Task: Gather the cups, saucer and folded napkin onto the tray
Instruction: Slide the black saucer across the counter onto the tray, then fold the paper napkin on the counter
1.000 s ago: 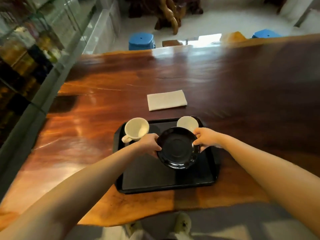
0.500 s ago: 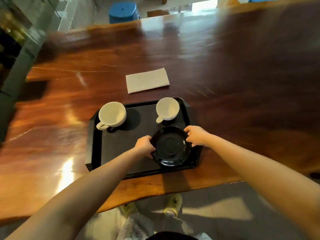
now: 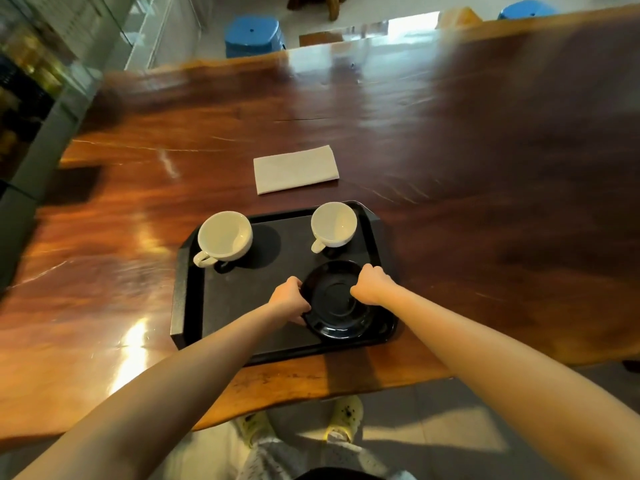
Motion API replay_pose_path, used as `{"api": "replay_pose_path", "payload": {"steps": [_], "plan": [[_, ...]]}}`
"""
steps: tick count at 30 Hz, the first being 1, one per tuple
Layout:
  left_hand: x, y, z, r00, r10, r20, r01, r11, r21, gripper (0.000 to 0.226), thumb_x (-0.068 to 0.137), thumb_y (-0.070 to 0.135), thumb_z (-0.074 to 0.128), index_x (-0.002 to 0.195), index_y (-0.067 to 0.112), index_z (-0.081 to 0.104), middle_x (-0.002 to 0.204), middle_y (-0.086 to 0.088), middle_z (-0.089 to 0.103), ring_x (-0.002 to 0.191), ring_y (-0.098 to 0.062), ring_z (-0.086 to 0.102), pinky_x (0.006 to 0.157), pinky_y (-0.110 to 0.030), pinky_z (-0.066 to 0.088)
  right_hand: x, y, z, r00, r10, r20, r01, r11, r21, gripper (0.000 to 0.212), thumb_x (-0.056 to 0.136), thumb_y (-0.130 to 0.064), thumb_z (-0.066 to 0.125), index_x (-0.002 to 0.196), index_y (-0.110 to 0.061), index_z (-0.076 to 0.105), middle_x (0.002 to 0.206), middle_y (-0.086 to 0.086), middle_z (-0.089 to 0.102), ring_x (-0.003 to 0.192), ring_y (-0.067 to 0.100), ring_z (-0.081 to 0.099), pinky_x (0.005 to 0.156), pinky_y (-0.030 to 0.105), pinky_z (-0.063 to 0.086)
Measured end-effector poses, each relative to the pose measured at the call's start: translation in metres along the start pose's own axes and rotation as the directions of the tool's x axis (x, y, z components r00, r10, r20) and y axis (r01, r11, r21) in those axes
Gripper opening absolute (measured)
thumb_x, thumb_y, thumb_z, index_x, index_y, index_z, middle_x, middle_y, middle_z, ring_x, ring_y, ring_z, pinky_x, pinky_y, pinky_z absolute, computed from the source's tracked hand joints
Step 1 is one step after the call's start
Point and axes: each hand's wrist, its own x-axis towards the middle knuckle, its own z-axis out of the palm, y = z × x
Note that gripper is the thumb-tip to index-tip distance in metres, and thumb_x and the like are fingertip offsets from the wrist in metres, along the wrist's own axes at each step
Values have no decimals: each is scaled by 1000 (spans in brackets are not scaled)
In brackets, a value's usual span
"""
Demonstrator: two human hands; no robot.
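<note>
A black tray (image 3: 188, 292) lies near the front edge of the wooden table. Two white cups stand on it: a larger cup (image 3: 225, 237) at the back left and a smaller cup (image 3: 333, 225) at the back right. A black saucer (image 3: 337, 306) rests in the tray's front right corner. My left hand (image 3: 289, 299) grips its left rim and my right hand (image 3: 372, 284) grips its right rim. A folded white napkin (image 3: 296, 169) lies on the table just beyond the tray.
The long polished wooden table (image 3: 485, 168) stretches away to the right and back. Blue stools (image 3: 254, 34) stand beyond its far edge. A glass cabinet (image 3: 31, 81) runs along the left. My feet in yellow shoes (image 3: 341, 420) show below the table's front edge.
Both hands have lowered the saucer from above the tray's middle down into its front right corner. The camera has tilted down.
</note>
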Motion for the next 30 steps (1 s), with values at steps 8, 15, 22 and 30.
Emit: {"api": "replay_pose_path", "payload": {"steps": [8, 15, 22, 30], "plan": [[-10, 7, -15, 997, 34, -63, -17, 966, 258, 41, 86, 10, 53, 124, 11, 39, 108, -14, 58, 81, -31, 69, 71, -39, 61, -12, 0, -27, 995, -99, 14, 98, 994, 45, 55, 92, -22, 47, 139, -1, 30, 139, 19, 42, 125, 36, 44, 99, 39, 41], [-31, 45, -58, 996, 91, 0, -84, 924, 373, 26, 81, 15, 51, 98, 1, 65, 96, -16, 68, 88, -33, 71, 62, -33, 59, -24, 2, -88, 979, -188, 84, 175, 974, 143, 14, 94, -18, 49, 92, -7, 57, 86, 9, 58, 69, 17, 53, 68, 30, 46], [-45, 83, -106, 953, 248, -176, -181, 928, 325, 26, 86, 12, 47, 99, 5, 68, 88, -13, 67, 78, -27, 68, 66, -34, 59, -35, -26, -148, 962, -248, 115, 223, 955, 194, 35, 97, -22, 47, 126, -4, 51, 113, 11, 59, 80, 17, 60, 86, 37, 51], [-19, 114, -157, 883, 348, -315, -250, 917, 312, 27, 90, 13, 49, 109, 5, 66, 103, -10, 63, 97, -29, 66, 78, -34, 58, -19, -72, -198, 953, -297, 60, 279, 936, 213, 35, 97, -20, 47, 127, -3, 50, 110, 10, 60, 90, 23, 60, 91, 41, 53]]}}
